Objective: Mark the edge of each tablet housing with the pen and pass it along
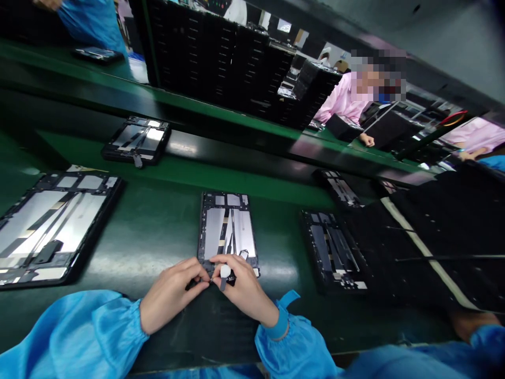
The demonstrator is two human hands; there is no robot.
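An opened tablet (243, 226) lies on the green bench, its silver inner plate and dark flat cables showing. My left hand (173, 292) is at its lower edge, thumb and index finger pinched together; what they grip, if anything, is too small to make out. Close beside it, my right hand (246, 292) is closed on a small dark part with a round white pad (225, 271) and a grey tab. The fingertips of both hands nearly meet and cover the tablet's bottom end. A blue band (281, 323) circles my right wrist.
More opened tablets lie around: a large one (59, 231) at left, one (138, 138) behind, and one (331, 250) at right beside a black covered stack (445, 231). Tall black tray stacks (221, 58) stand beyond a raised ledge. Co-workers in pink (341, 100) and blue sit nearby.
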